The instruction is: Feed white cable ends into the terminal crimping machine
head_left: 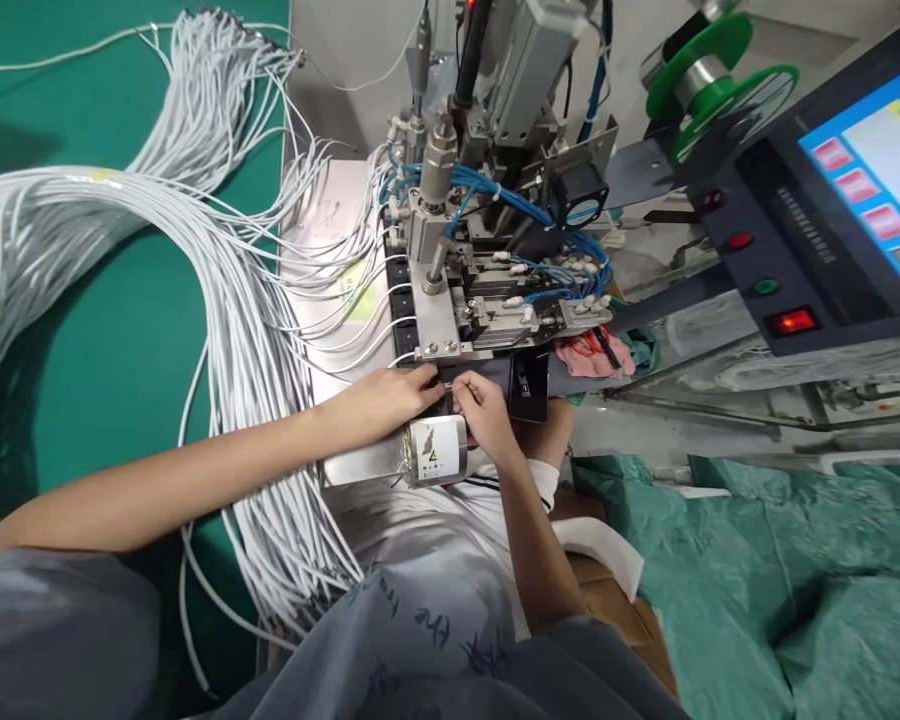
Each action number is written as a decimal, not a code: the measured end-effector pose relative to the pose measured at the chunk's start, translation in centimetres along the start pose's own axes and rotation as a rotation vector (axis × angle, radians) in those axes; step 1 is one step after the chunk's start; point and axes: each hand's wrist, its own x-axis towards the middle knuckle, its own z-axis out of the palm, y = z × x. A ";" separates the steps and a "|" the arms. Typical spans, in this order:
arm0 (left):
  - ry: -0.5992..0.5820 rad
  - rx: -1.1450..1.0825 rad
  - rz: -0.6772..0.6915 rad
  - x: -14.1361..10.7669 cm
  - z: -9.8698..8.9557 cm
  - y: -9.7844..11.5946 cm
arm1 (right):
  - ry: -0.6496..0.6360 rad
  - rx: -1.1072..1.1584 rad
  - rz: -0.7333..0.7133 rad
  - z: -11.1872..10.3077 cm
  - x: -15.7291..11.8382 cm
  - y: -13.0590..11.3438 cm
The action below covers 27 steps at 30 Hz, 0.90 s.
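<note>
At the front edge of the machine (436,320), my left hand (394,398) is closed, its fingertips on a dark fixture. My right hand (484,408) faces it, thumb and index finger pinched at a small metallic piece (448,387) between the two hands. What my left fingers grip is too small to make out. Just below the hands lies a clear container with a white label (436,448). White cables (379,310) run into black blocks along the machine's left side.
A large bundle of white cables (229,290) crosses the green table (150,350) under my left forearm. A control panel with a lit screen (881,170) and a green spool (709,85) stand at right. A black tray (529,388) sits right of my hands.
</note>
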 end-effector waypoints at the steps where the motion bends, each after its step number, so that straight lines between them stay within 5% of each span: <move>1: 0.000 0.007 0.002 0.0 0.0 0.0 | -0.016 0.004 0.005 0.0 0.0 0.1; 14: -0.034 0.111 0.009 0.2 0.4 0.2 | 0.005 0.030 -0.144 0.7 1.0 1.0; 21: -0.118 0.103 -0.106 -1.0 -2.2 1.1 | 0.038 -0.052 -0.127 0.8 0.9 0.9; 27: -0.157 0.088 -0.192 -1.7 -3.6 1.0 | 0.412 -0.162 -0.150 -0.3 -1.2 -0.9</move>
